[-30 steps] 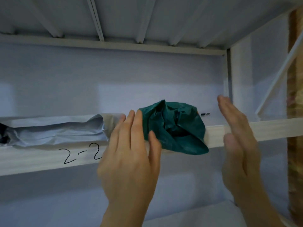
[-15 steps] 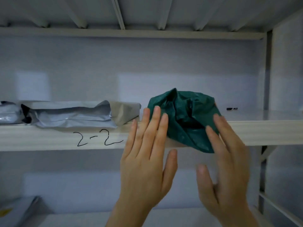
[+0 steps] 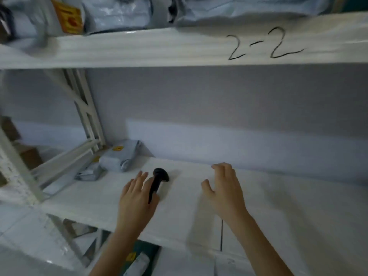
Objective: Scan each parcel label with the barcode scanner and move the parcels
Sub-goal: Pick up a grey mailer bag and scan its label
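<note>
A black barcode scanner [image 3: 158, 181] lies on the white lower shelf [image 3: 278, 208], head pointing away from me. My left hand [image 3: 135, 198] hovers over its handle with fingers spread; the handle sits between thumb and forefinger, not gripped. My right hand [image 3: 225, 189] is open and empty above the shelf, to the right of the scanner. A grey bagged parcel [image 3: 121, 156] with a yellow sticker rests at the shelf's back left, with a flatter grey parcel [image 3: 89, 173] in front of it. More grey parcels [image 3: 117, 14] lie on the upper shelf.
The upper shelf's front edge [image 3: 159, 46] is marked "2-2" and overhangs the lower shelf. White uprights and braces [image 3: 83, 116] stand at the left. A dark green parcel [image 3: 142, 253] with a white label lies below the lower shelf's front edge.
My view has dropped from the upper shelf, where the green parcel stays, to the lower one. Both hands came down; the left now reaches over the scanner.
</note>
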Available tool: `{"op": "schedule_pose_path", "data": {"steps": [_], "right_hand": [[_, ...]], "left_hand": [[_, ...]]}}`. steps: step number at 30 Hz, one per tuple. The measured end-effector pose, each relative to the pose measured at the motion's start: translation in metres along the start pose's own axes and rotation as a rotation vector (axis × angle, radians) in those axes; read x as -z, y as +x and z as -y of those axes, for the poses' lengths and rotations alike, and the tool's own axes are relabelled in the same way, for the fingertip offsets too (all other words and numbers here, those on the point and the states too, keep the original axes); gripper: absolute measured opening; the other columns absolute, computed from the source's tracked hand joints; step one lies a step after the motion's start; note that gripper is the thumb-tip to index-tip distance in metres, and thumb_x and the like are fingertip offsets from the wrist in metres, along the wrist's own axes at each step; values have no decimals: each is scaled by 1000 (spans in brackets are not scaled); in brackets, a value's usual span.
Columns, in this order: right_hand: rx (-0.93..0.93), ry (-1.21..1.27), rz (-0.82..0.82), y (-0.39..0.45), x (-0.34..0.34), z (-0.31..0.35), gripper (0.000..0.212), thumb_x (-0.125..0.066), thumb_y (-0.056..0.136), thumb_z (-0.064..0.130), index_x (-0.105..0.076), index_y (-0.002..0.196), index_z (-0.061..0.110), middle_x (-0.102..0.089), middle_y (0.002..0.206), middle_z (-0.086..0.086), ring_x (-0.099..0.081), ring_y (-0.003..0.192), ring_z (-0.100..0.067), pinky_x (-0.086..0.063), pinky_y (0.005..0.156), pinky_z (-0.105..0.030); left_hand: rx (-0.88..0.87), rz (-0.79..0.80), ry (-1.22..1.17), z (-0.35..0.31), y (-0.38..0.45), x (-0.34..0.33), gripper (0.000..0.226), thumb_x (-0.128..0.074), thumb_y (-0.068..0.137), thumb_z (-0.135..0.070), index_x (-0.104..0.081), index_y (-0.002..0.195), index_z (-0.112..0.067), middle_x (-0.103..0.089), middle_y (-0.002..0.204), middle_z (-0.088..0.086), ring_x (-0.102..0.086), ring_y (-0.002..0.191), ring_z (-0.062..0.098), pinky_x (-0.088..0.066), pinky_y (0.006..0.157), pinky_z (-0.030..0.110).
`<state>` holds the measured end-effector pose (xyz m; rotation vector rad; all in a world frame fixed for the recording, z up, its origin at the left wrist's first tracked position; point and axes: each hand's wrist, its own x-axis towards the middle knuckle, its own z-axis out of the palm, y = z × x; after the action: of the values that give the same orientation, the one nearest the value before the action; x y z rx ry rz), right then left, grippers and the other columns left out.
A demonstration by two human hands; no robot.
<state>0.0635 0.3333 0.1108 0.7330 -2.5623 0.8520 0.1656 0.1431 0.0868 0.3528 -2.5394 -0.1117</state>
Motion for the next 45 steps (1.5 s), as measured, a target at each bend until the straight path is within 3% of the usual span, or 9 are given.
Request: {"op": "schedule_pose_path", "data": {"steps": [3, 7, 11, 25, 32, 35, 39, 42, 45], "right_hand": [[-78, 65, 167, 8, -59, 34, 45, -49, 91, 27, -42, 130, 5, -41, 131, -12, -44, 118, -28, -42, 93, -34], [-79, 94, 336, 8, -126, 84, 46, -49, 92, 29, -40, 129, 4, -40, 130, -15, -45, 117, -30, -44, 94, -37], [-60, 126, 470, 12, -172, 112, 37, -49, 93, 30, -44, 120, 5, -42, 122, -17, -50, 104, -32, -49, 84, -39], [-244, 523, 634, 129, -290, 144, 57, -51, 91, 34, -32, 138, 7, -35, 144, -10, -46, 122, -22, -39, 83, -29], [-581, 677, 687, 198, -350, 160, 67, -56, 88, 33, -29, 142, 4, -44, 135, -11, -47, 120, -27, -43, 93, -37], [-671, 788, 662, 213, -366, 162, 52, -52, 88, 30, -44, 131, 2, -56, 120, -15, -55, 107, -28, -47, 98, -42], [-753, 896, 652, 219, -378, 168, 29, -44, 91, 30, -55, 82, 4, -48, 67, -9, -50, 63, -20, -56, 77, -38], [-808, 860, 589, 221, -382, 176, 42, -41, 95, 37, -47, 62, 10, -44, 58, -9, -44, 54, -19, -41, 51, -26], [-831, 801, 541, 222, -390, 184, 47, -39, 96, 38, -48, 59, 11, -45, 57, -7, -40, 53, -17, -34, 53, -26]], "left_hand": [[102, 100, 24, 71, -20, -10, 44, -42, 81, -29, -71, 100, -2, -70, 109, 19, -64, 108, 36, -52, 84, 47], [239, 141, 49, 148, -29, -21, 36, -64, 85, -18, -65, 118, -4, -62, 127, 17, -52, 125, 32, -42, 99, 45], [298, 178, 52, 195, -25, -31, 45, -57, 90, -27, -55, 130, -8, -54, 136, 11, -46, 130, 27, -36, 104, 40], [449, 328, 11, 253, 78, -107, 72, -60, 84, -46, -34, 136, -3, -35, 143, 19, -37, 130, 34, -36, 101, 39], [447, 324, -9, 296, 148, -121, 84, -62, 83, -47, -24, 143, 0, -37, 141, 19, -35, 132, 31, -32, 105, 36], [528, 367, -145, 316, 166, -125, 84, -65, 83, -41, -23, 142, 2, -31, 145, 22, -31, 134, 35, -32, 107, 42], [591, 417, -291, 335, 189, -137, 75, -60, 87, -36, -23, 140, 3, -30, 144, 23, -31, 134, 36, -33, 105, 43], [585, 436, -336, 347, 204, -148, 72, -57, 89, -38, -25, 139, 4, -34, 142, 25, -35, 132, 38, -34, 103, 43], [573, 479, -366, 362, 213, -161, 67, -57, 88, -36, -31, 138, 0, -40, 139, 23, -41, 127, 37, -37, 100, 43]]}}
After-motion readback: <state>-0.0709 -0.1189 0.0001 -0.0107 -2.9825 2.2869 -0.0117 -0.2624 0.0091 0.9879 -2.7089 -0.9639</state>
